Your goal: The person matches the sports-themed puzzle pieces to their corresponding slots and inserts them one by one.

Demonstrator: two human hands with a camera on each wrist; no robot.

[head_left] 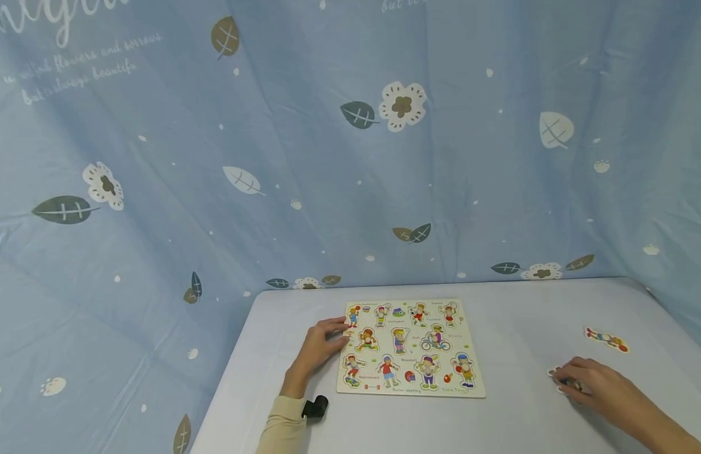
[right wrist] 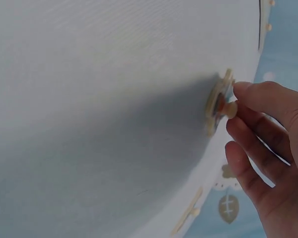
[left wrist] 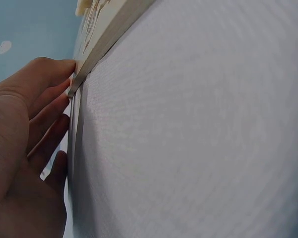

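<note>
A wooden peg puzzle board point(head_left: 407, 370) with sports figures lies on the white table. My left hand point(head_left: 323, 343) rests at its left edge, thumb and fingertips touching the rim, fingers fairly straight. In the left wrist view the thumb meets the board's edge point(left wrist: 102, 49). Off to the right, my right hand point(head_left: 597, 384) pinches a small puzzle piece with a round knob point(right wrist: 219, 103). That piece is tilted and casts a shadow on the cloth; the fingers cover much of it in the head view. Another figure piece point(head_left: 607, 339) lies flat beyond this hand.
A white cloth covers the table point(head_left: 520, 340). A blue curtain point(head_left: 327, 157) with leaves and flowers hangs behind and to the left. A black device point(head_left: 315, 408) sits at the left wrist.
</note>
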